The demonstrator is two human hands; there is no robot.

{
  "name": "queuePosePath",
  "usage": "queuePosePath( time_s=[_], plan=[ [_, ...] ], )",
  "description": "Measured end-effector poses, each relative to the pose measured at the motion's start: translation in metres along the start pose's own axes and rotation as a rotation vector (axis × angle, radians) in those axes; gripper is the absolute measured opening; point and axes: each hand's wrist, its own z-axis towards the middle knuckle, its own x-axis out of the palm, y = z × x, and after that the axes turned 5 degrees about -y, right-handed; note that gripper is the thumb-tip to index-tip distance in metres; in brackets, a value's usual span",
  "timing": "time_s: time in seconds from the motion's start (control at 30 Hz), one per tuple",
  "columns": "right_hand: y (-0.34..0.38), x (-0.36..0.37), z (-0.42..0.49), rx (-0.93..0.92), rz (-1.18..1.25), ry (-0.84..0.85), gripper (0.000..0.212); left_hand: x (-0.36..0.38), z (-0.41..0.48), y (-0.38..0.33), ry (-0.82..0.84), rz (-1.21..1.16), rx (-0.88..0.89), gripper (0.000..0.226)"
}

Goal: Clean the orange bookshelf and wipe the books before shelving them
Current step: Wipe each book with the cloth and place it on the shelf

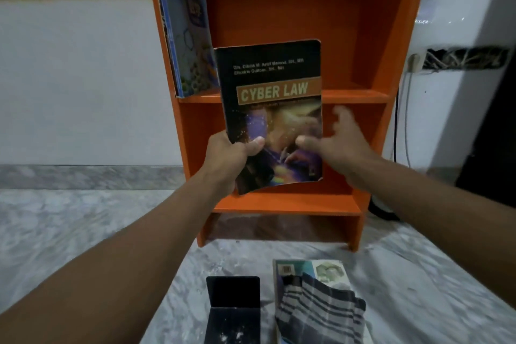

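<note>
Left hand [233, 153]: grips the "Cyber Law" book [273, 109] at its 7 o'clock corner, thumb across the cover. Book upright, before the orange bookshelf [363, 36].
Right hand [335, 139]: fingers spread, blurred, at the book's 4 o'clock edge; contact unclear.
Blue books [184, 36]: leaning on the upper shelf, 11 o'clock.
Striped cloth [321, 307]: 6 o'clock, on a floor book [329, 268].
Black bookend [233, 307]: just beside it at 9 o'clock.

Both forearms bare up to frame edges at 7 & 4 o'clock; L hand [231, 153] & R hand [339, 138] bare, R blurred.
</note>
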Motion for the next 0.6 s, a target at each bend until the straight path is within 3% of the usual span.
queuePosePath(
  time_s=[0.03, 0.1, 0.2, 0.3, 0.4, 0.6],
  plan=[
    [-0.006, 0.007, -0.003, 0.161, 0.081, 0.127, 0.056, 0.0, 0.004, -0.006, 0.016, -0.015, -0.006, 0.02],
    [-0.01, 0.019, 0.005, 0.256, 0.147, 0.104, 0.036, 0.002, 0.013, -0.019, 0.051, -0.004, 0.013, 0.02],
    [0.01, 0.029, 0.026, 0.294, 0.292, -0.042, 0.04, -0.002, 0.026, -0.039, 0.047, 0.006, 0.093, 0.02],
    [0.039, 0.041, 0.045, 0.302, 0.388, -0.091, 0.036, -0.015, 0.04, -0.049, 0.055, 0.151, 0.165, 0.035],
    [0.066, 0.055, 0.063, 0.322, 0.447, -0.073, 0.055, -0.034, 0.054, -0.055, 0.008, 0.312, 0.213, 0.035],
    [0.099, 0.081, 0.098, 0.174, 0.253, -0.001, 0.035, -0.063, 0.083, -0.075, -0.037, 0.462, 0.202, 0.025]
  ],
)
